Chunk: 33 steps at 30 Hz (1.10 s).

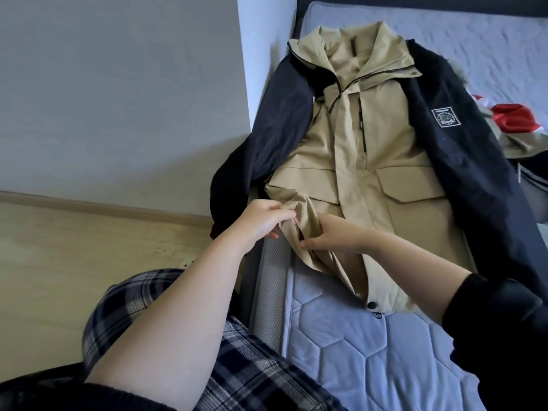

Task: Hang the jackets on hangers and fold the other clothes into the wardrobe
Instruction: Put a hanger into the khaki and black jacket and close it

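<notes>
1. Step in hand, as judged: preparing the beige jacket (382, 149) for hanging. No hanger was in view.
2. The beige jacket lay front up along the left edge of the mattress (355, 351). It was spread on top of a dark jacket (462, 149), whose sleeves showed on both sides.
3. The left hand (264, 221) was clamped on a fold of the beige sleeve (299, 212) over the left edge of the mattress, with fingers curled and thumb pinching the cloth.
4. The right hand (332, 237) pinched the same sleeve just beside the left hand, further in from the mattress edge, its fingers bunched on the fabric.
5. Next move, as judged: straighten the sleeve, lift the beige jacket clear of the dark jacket, then fetch a hanger.
6. A red garment (516, 114) lay at the far right side of the mattress, not yet folded
</notes>
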### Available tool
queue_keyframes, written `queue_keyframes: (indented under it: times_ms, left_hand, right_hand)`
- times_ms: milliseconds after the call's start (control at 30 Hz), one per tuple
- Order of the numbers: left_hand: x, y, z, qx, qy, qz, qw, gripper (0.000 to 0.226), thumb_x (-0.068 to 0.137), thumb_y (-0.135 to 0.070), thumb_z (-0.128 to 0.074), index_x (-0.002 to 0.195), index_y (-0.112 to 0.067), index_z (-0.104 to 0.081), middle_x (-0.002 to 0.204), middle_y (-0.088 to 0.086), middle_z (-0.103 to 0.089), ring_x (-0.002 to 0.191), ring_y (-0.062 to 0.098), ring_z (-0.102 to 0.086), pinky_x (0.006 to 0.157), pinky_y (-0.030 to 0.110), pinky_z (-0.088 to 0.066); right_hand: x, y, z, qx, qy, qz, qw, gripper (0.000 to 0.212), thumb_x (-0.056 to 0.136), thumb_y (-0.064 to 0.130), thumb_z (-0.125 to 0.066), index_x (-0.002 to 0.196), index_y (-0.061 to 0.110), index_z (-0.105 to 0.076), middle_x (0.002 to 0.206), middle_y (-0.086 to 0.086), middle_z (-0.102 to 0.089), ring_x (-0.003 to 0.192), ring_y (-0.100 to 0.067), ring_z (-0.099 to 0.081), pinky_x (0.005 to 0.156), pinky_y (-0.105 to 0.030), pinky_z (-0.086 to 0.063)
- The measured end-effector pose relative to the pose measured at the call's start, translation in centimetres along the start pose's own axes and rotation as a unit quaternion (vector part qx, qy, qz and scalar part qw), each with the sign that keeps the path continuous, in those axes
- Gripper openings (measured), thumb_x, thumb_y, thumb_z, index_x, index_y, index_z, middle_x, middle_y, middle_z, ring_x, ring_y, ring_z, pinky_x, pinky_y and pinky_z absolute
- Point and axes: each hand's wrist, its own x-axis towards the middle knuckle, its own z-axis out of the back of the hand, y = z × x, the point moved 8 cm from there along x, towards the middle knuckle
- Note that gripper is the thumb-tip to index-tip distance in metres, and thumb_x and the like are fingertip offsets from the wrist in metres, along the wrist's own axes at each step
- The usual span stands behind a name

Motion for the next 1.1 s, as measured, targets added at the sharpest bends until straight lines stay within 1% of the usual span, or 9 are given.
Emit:
queue_keyframes:
  times_ms: [100,200,267,333,467,767,867,1000,1100]
  left_hand:
    - [-0.8,-0.8,1.5,0.183,-0.078,-0.045,0.979,0.027,0.083,-0.024,-0.060,0.062,-0.009,-0.053,0.063,0.004,-0.051,0.063,0.018,-0.052,0.057,0.032,-0.043]
    - [-2.0,-0.1,2.6,0.456,-0.111,0.003,0.883,0.021,0.082,-0.024,-0.056,0.069,-0.016,-0.043,0.073,0.000,-0.051,0.067,0.021,-0.050,0.056,0.029,-0.035]
    - [-2.4,0.9,2.3,0.531,-0.073,0.029,0.844,0.021,0.082,-0.019,-0.057,0.100,-0.017,-0.047,0.094,0.002,-0.054,0.080,0.023,-0.054,0.060,0.032,-0.040]
    - [-2.0,1.7,1.2,0.546,-0.043,-0.002,0.837,0.064,0.079,-0.019,-0.064,0.134,-0.020,-0.031,0.116,0.004,-0.046,0.097,0.025,-0.052,0.068,0.036,-0.045]
    - [-1.7,1.8,-0.7,0.542,-0.035,-0.100,0.833,0.101,0.077,-0.022,-0.072,0.150,-0.033,-0.002,0.122,0.004,-0.029,0.103,0.023,-0.045,0.068,0.035,-0.044]
    - [-4.7,-3.7,-0.8,0.477,-0.216,-0.380,0.762,0.046,0.068,0.007,-0.070,0.112,-0.008,-0.065,0.094,0.010,-0.063,0.079,0.030,-0.061,0.053,0.032,-0.045]
    - [-4.9,-3.7,1.2,0.427,-0.244,-0.316,0.812,0.035,0.074,0.007,-0.058,0.102,-0.012,-0.070,0.092,0.005,-0.065,0.083,0.027,-0.060,0.059,0.029,-0.040]
    - [-3.8,-1.9,4.0,0.477,-0.242,-0.122,0.836,0.038,0.079,0.005,-0.047,0.102,-0.017,-0.066,0.093,0.002,-0.058,0.077,0.023,-0.049,0.062,0.031,-0.037]
    - [-2.5,2.4,4.8,0.545,-0.148,0.062,0.823,0.030,0.082,-0.001,-0.051,0.102,-0.019,-0.064,0.094,0.002,-0.059,0.080,0.023,-0.054,0.065,0.033,-0.045]
  right_hand:
    - [-0.5,-0.5,-1.4,-0.040,-0.021,-0.007,0.999,0.076,0.064,0.042,-0.080,0.126,0.019,-0.043,0.110,0.008,-0.056,0.099,-0.010,-0.055,0.089,-0.028,-0.047]
    - [-1.9,-1.6,-3.4,-0.306,-0.036,-0.016,0.951,0.084,0.068,0.025,-0.074,0.137,0.020,-0.028,0.119,-0.003,-0.041,0.110,-0.024,-0.044,0.089,-0.037,-0.045]
    - [-2.2,-2.2,-3.9,-0.307,-0.062,-0.030,0.949,0.069,0.074,0.009,-0.062,0.134,0.019,-0.030,0.120,-0.007,-0.046,0.109,-0.030,-0.050,0.084,-0.041,-0.048]
    - [-1.8,-2.6,-3.0,-0.198,-0.098,-0.055,0.974,0.046,0.078,0.006,-0.056,0.120,0.020,-0.042,0.109,-0.005,-0.057,0.098,-0.031,-0.057,0.076,-0.036,-0.049]
    - [-0.8,-2.2,0.1,-0.128,-0.100,-0.044,0.986,0.008,0.080,0.015,-0.069,0.087,0.014,-0.065,0.084,-0.008,-0.066,0.081,-0.021,-0.060,0.064,-0.028,-0.041]
    - [-1.5,0.1,2.4,-0.009,-0.143,-0.025,0.989,0.028,0.093,0.031,-0.059,0.070,0.015,-0.057,0.068,0.002,-0.058,0.071,-0.018,-0.055,0.065,-0.031,-0.041]
    - [-2.1,1.4,0.8,-0.158,-0.129,-0.036,0.978,0.043,0.075,0.047,-0.073,0.098,0.015,-0.055,0.083,-0.001,-0.062,0.078,-0.023,-0.059,0.067,-0.035,-0.047]
    - [-2.8,3.6,-1.5,-0.471,-0.149,0.020,0.869,0.054,0.077,0.014,-0.065,0.123,0.014,-0.036,0.110,-0.006,-0.054,0.096,-0.028,-0.057,0.066,-0.036,-0.042]
    - [-2.9,3.7,-2.5,-0.443,-0.126,0.040,0.887,0.056,0.076,0.004,-0.058,0.125,0.014,-0.032,0.106,-0.005,-0.051,0.089,-0.028,-0.056,0.059,-0.034,-0.039]
